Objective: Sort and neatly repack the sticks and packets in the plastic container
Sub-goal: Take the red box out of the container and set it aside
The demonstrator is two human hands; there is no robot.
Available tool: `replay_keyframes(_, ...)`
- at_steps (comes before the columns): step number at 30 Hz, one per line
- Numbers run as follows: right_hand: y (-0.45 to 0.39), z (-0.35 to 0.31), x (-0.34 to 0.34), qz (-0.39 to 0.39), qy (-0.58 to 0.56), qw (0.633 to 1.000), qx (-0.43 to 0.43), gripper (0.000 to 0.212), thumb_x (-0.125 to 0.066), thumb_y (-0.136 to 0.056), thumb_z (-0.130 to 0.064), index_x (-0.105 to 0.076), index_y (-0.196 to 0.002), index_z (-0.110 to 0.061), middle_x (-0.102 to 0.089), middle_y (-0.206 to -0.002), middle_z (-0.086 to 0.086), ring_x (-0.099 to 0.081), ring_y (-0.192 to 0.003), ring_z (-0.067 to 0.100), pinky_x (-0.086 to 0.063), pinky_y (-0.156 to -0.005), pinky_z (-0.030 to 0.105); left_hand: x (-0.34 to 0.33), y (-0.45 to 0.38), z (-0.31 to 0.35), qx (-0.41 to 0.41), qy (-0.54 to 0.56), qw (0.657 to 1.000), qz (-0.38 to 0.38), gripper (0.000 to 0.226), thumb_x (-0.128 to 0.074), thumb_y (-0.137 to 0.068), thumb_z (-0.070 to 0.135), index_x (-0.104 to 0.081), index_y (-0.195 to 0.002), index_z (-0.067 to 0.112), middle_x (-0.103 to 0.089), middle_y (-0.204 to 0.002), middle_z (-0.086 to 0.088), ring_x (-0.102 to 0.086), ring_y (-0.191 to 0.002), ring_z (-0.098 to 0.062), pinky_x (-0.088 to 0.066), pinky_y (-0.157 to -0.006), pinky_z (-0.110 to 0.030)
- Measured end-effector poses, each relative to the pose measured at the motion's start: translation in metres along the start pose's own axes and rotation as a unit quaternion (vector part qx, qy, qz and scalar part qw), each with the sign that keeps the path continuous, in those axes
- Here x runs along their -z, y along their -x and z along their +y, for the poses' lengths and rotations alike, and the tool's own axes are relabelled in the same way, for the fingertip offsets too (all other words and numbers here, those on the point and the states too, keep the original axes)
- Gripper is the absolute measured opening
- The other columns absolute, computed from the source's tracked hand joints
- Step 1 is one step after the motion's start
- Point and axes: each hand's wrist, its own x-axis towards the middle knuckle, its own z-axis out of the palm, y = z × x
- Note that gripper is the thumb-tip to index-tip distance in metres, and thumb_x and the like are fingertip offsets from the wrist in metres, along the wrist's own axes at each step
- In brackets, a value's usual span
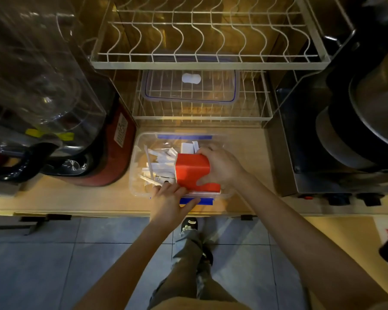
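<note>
container: the clear plastic container (137,153) sits open on the wooden counter (244,144), close to its front edge, with a blue latch (196,201) at the near side and another at the far side; open and close, so both hands reach straight down into it.
red stack: a block of red packets (192,171) stands on edge in the right half of the container, pressed toward the right wall, probably to keep it squared up as one bundle.
right hand: the right hand (222,167) is clamped around the red packets, fingers over the far end and thumb at the near end, holding them together.
white sticks: loose white sticks and packets (159,162) lie criss-crossed in the left half, not yet lined up; a few more white ones stand behind the red stack.
left hand: the left hand (171,201) rests on the container's near rim, fingers curled in toward the white sticks; whether it pinches one, i cannot tell. it likely steadies the box too.
lid: a clear lid (189,86) lies on the lower wire rack (264,108) behind, out of the way.
surroundings: a red-based blender (112,162) stands left of the container, dark pans (356,130) to the right.
progress: judged early to midway, since the white pile is unsorted.
</note>
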Motion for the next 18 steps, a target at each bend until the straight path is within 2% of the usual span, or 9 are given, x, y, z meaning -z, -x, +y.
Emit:
replay_keyframes(3, 0.012, 0.002, 0.019, 0.072, -0.094, 0.993, 0.001, 0.082, -0.084, -0.058, -0.037, -0.047, -0.128, -0.019, -0.052, -0.126, 0.006, -0.050, -0.114, 0.022, -0.043, -0.095, 0.036, 0.004, 0.000, 0.002, -0.015, -0.049, 0.999, -0.006, 0.052, -0.034, -0.076, 0.062, -0.072, -0.087, 0.027, -0.075, -0.085, 0.005, -0.066, -0.082, -0.019, -0.045, -0.073, -0.032)
replay_keyframes(5, 0.024, 0.003, 0.032, 0.144, -0.237, 0.960, -0.045, 0.076, -0.085, -0.061, -0.027, -0.049, -0.126, -0.015, -0.056, -0.119, 0.006, -0.055, -0.105, 0.019, -0.047, -0.088, 0.030, 0.009, -0.002, 0.005, -0.021, -0.063, 0.998, -0.018, 0.068, -0.020, -0.075, 0.067, -0.069, -0.101, 0.027, -0.074, -0.099, 0.000, -0.064, -0.097, -0.021, -0.044, -0.082, -0.035)
replay_keyframes(8, 0.041, 0.013, 0.040, 0.246, -0.485, 0.831, -0.117, 0.055, -0.077, -0.072, -0.013, -0.053, -0.122, -0.009, -0.062, -0.102, 0.000, -0.060, -0.086, 0.009, -0.051, -0.075, 0.013, 0.015, -0.008, 0.011, 0.014, -0.052, 0.995, -0.089, 0.072, -0.013, -0.082, 0.069, -0.064, -0.113, 0.027, -0.067, -0.114, -0.004, -0.057, -0.111, -0.021, -0.036, -0.096, -0.037)
replay_keyframes(9, 0.046, 0.019, 0.038, 0.267, -0.538, 0.786, -0.145, 0.048, -0.074, -0.076, -0.015, -0.055, -0.120, -0.010, -0.065, -0.100, 0.000, -0.063, -0.085, 0.010, -0.052, -0.078, 0.016, 0.017, -0.010, 0.013, 0.019, -0.050, 0.994, -0.092, 0.067, -0.017, -0.087, 0.065, -0.064, -0.112, 0.026, -0.067, -0.113, -0.006, -0.057, -0.111, -0.022, -0.036, -0.097, -0.038)
replay_keyframes(11, 0.056, 0.033, 0.028, 0.264, -0.640, 0.690, -0.210, 0.039, -0.068, -0.081, -0.028, -0.058, -0.117, -0.016, -0.069, -0.101, 0.002, -0.067, -0.091, 0.017, -0.054, -0.085, 0.032, 0.017, -0.015, 0.018, 0.001, -0.045, 0.997, -0.069, 0.065, -0.015, -0.089, 0.059, -0.066, -0.107, 0.024, -0.069, -0.109, -0.005, -0.057, -0.108, -0.022, -0.037, -0.095, -0.038)
replay_keyframes(13, 0.063, 0.046, 0.014, 0.237, -0.715, 0.599, -0.272, 0.046, -0.063, -0.083, -0.038, -0.055, -0.122, -0.015, -0.068, -0.104, 0.005, -0.066, -0.094, 0.021, -0.054, -0.083, 0.037, 0.015, -0.019, 0.022, -0.034, -0.039, 0.998, -0.045, 0.077, -0.001, -0.081, 0.057, -0.067, -0.102, 0.023, -0.070, -0.105, -0.003, -0.058, -0.103, -0.022, -0.039, -0.091, -0.037)
replay_keyframes(14, 0.065, 0.052, 0.007, 0.234, -0.727, 0.571, -0.301, 0.053, -0.062, -0.082, -0.043, -0.053, -0.125, -0.014, -0.067, -0.108, 0.007, -0.065, -0.097, 0.023, -0.054, -0.084, 0.038, 0.014, -0.022, 0.023, -0.047, -0.035, 0.998, -0.039, 0.082, 0.004, -0.077, 0.056, -0.067, -0.100, 0.022, -0.071, -0.102, -0.003, -0.059, -0.101, -0.022, -0.039, -0.089, -0.036)
replay_keyframes(16, 0.068, 0.060, -0.003, 0.247, -0.708, 0.558, -0.356, 0.059, -0.063, -0.080, -0.046, -0.053, -0.126, -0.010, -0.065, -0.115, 0.011, -0.064, -0.099, 0.027, -0.053, -0.083, 0.038, 0.010, -0.027, 0.025, -0.050, -0.027, 0.997, -0.042, 0.085, 0.006, -0.074, 0.055, -0.067, -0.100, 0.022, -0.070, -0.103, -0.003, -0.059, -0.100, -0.022, -0.039, -0.089, -0.035)
replay_keyframes(18, 0.070, 0.064, -0.008, 0.275, -0.657, 0.580, -0.396, 0.057, -0.062, -0.082, -0.045, -0.052, -0.125, -0.007, -0.063, -0.113, 0.012, -0.060, -0.094, 0.026, -0.050, -0.077, 0.034, 0.005, -0.030, 0.024, -0.032, -0.011, 0.998, -0.050, 0.086, 0.006, -0.072, 0.058, -0.065, -0.106, 0.023, -0.067, -0.112, -0.003, -0.057, -0.106, -0.023, -0.040, -0.092, -0.036)
